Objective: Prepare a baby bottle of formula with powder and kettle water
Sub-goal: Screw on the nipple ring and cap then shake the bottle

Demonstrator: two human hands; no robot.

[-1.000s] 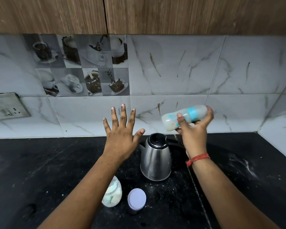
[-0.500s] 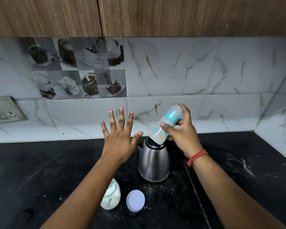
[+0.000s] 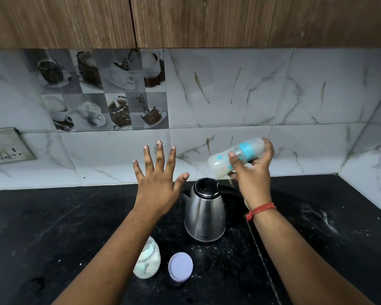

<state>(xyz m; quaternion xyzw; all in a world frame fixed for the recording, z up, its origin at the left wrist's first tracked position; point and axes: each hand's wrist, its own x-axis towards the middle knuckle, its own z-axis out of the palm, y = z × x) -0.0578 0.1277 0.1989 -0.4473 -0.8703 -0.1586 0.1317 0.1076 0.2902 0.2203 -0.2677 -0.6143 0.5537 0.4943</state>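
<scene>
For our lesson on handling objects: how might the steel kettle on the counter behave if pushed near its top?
The kettle looks tall over a narrower-than-height base, so a high push may tip it. Its polished steel probably feels slippery. Weight is unclear: its contents are not visible.

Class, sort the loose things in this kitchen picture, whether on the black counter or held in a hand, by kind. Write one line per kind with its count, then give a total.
Baby bottle, held in the right hand: 1
Kettle: 1
Powder jar: 1
Jar lid: 1
Total: 4
</scene>
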